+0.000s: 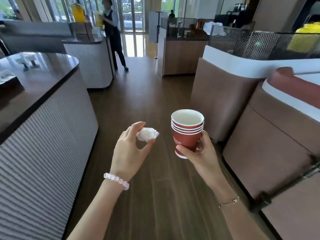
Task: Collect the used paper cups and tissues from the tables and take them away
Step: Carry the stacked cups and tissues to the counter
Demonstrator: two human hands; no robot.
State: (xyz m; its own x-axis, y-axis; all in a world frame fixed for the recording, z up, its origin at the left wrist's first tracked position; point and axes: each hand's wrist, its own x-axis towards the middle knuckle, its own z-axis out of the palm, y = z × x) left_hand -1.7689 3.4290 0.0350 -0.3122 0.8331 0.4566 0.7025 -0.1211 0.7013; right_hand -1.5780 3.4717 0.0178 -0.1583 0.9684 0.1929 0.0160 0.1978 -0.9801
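My right hand [199, 151] grips a stack of several red paper cups [187, 134] with white rims, held upright; the top cup looks empty inside. My left hand [129, 149] pinches a crumpled white tissue [147, 134] between thumb and fingers, just left of the cups. Both hands are held out in front of me over a wooden floor, not touching each other.
A ribbed grey counter with a dark top [39, 80] runs along my left. Brown booth seating [259, 118] lines the right. A wooden aisle [142, 84] leads ahead. A person in dark clothes [114, 32] stands by a far counter [93, 66]. A service station [181, 49] stands ahead right.
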